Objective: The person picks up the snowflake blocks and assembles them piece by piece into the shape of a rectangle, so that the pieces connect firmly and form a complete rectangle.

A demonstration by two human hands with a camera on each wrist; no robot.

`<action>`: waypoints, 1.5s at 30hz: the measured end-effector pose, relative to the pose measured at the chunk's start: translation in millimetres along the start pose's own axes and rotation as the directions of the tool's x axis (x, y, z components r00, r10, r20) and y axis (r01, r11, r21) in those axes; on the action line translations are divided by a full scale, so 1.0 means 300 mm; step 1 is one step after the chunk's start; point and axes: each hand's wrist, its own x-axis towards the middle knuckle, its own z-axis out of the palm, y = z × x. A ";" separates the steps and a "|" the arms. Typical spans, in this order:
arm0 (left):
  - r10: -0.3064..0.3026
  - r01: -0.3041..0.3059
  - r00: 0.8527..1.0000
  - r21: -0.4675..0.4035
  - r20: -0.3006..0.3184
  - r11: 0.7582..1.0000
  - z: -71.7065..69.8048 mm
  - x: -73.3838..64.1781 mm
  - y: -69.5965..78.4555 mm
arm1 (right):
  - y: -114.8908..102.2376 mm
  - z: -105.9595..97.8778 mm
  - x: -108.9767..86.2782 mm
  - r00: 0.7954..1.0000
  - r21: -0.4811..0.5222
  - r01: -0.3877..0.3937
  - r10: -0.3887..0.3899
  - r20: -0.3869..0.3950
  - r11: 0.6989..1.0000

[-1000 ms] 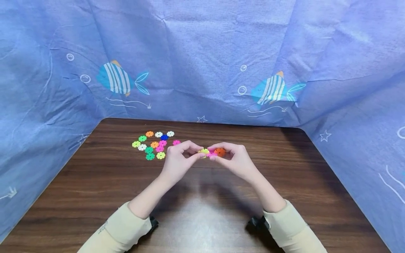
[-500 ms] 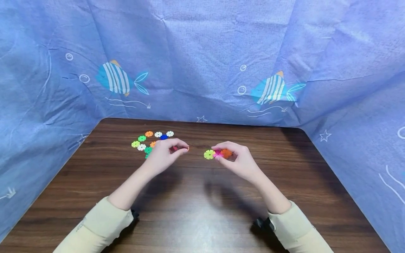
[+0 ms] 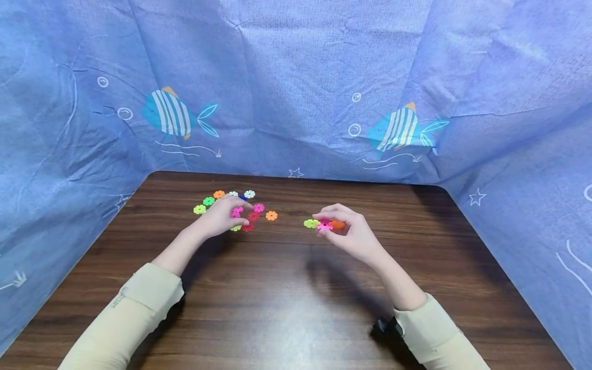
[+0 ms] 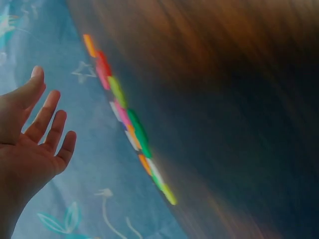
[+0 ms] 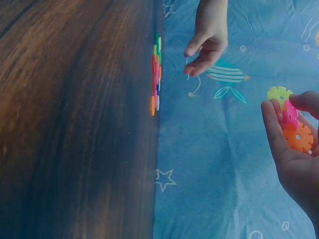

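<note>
My right hand (image 3: pixel 353 234) pinches a short chain of joined notched plastic discs above the table. In the right wrist view, the chain has a yellow-green disc (image 5: pixel 279 93), a pink disc (image 5: pixel 290 115) gripped by the fingertips, and an orange disc (image 5: pixel 297 139) near the palm. My left hand (image 3: pixel 221 217) is over the loose discs, thumb and fingers apart. The left wrist view shows that hand (image 4: pixel 42 134) with spread fingers and nothing held. Near its fingertips are a red disc (image 3: pixel 248 226) and a pink loose disc (image 3: pixel 258 207). Its back hides several discs.
An orange loose disc (image 3: pixel 271 216) lies right of the pile. Behind and left are a white disc (image 3: pixel 250 194), a green disc (image 3: pixel 209 201) and a yellow-green loose disc (image 3: pixel 199 209). Blue fish-print cloth (image 3: pixel 296 92) hangs around the wooden table (image 3: pixel 296 288).
My left hand has left the chain and moved left over the loose discs, uncovering the orange and red ones. My right hand has shifted slightly right, still holding the chain.
</note>
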 end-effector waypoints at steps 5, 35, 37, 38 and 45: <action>-0.014 0.010 0.997 0.052 0.075 0.999 0.021 0.020 -0.052 | 0.027 0.005 0.003 1.000 0.081 -0.020 0.020 0.007 0.996; -0.051 0.050 0.994 0.010 0.099 0.999 0.063 0.054 -0.040 | 0.041 -0.005 0.014 0.995 0.086 -0.093 0.095 -0.017 0.992; -0.048 0.049 0.997 -0.010 0.062 0.999 0.056 0.053 -0.030 | 0.039 -0.005 0.014 0.995 0.087 -0.096 0.098 -0.019 0.992; -0.047 0.048 0.998 -0.025 0.049 0.999 0.053 0.052 -0.024 | 0.038 -0.005 0.015 0.995 0.086 -0.098 0.101 -0.023 0.991; -0.028 0.028 1.000 -0.086 0.004 0.996 0.034 0.042 0.018 | 0.012 0.001 0.019 0.990 0.028 -0.104 0.106 -0.092 0.994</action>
